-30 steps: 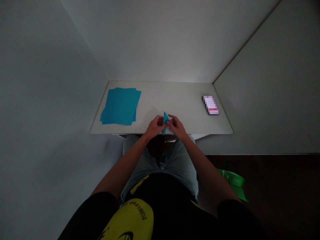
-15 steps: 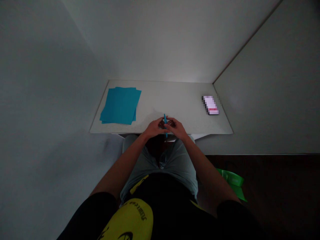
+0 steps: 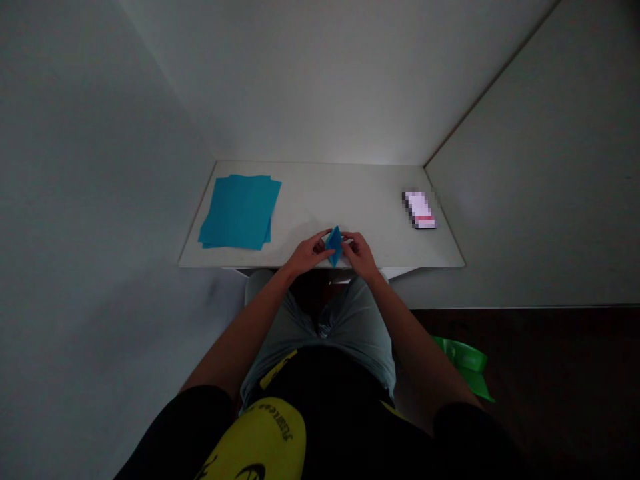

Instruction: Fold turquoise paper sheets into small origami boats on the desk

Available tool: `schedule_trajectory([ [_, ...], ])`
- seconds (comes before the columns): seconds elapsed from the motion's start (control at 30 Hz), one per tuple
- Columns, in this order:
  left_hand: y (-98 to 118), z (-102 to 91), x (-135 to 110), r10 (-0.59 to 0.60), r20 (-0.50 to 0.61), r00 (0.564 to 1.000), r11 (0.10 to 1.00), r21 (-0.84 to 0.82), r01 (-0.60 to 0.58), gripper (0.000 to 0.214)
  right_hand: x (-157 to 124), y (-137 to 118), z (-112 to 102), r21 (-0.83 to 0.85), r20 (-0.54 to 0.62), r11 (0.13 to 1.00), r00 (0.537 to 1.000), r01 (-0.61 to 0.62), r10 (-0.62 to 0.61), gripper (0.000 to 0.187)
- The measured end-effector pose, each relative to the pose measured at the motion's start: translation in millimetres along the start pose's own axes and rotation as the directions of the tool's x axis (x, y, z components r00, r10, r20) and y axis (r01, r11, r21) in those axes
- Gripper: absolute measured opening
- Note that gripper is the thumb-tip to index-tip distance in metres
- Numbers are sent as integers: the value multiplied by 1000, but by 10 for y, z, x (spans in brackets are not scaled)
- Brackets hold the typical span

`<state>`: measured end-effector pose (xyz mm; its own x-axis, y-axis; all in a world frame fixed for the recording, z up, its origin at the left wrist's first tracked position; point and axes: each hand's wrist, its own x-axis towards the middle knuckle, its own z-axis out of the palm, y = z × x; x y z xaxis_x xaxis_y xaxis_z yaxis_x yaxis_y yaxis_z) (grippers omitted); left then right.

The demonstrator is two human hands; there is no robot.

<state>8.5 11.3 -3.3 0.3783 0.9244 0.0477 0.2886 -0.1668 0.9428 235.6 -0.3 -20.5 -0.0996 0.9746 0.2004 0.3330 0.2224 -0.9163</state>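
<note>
Between my two hands, over the desk's front edge, is a small piece of folded blue paper [image 3: 335, 245], spread into a diamond shape with an opening along its middle. My left hand [image 3: 311, 254] grips its left side, thumb in front and fingers behind. On the opposite side my right hand [image 3: 361, 255] pinches the paper's right edge between thumb and fingers. Some fingertips of both hands are hidden behind the paper.
The narrow white desk [image 3: 320, 193] is hemmed in by walls. At its left lies a loose stack of blue paper sheets [image 3: 241, 212]. A phone [image 3: 420, 209], blurred out, lies at the right. A green plastic object [image 3: 464, 360] is on the dark floor.
The folded paper was a thin, edge-on strip between my hands; now it is opened out into a wider diamond. My hands have moved slightly apart.
</note>
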Motion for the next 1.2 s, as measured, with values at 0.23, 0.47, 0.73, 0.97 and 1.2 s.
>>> schedule_trajectory([
  [0.23,-2,-18,20,-23,-61,998,998,-67,18,49,15,88,-40,-2,-34,998,997,67,-67,40],
  [0.47,-21,-32,6,-45,-143,989,988,-152,23,33,45,73,-92,209,36,972,994,-109,104,31],
  [0.73,-98,12,31,-105,-181,978,960,-276,52,59,30,6,-59,273,49,956,994,-111,101,42],
  [0.97,-68,-18,74,-84,-155,984,986,-156,60,34,41,-29,-9,200,104,961,979,-193,175,48],
  [1.2,-25,-34,80,-96,-201,975,973,-225,50,40,69,-149,-25,187,-5,968,985,-168,172,54],
])
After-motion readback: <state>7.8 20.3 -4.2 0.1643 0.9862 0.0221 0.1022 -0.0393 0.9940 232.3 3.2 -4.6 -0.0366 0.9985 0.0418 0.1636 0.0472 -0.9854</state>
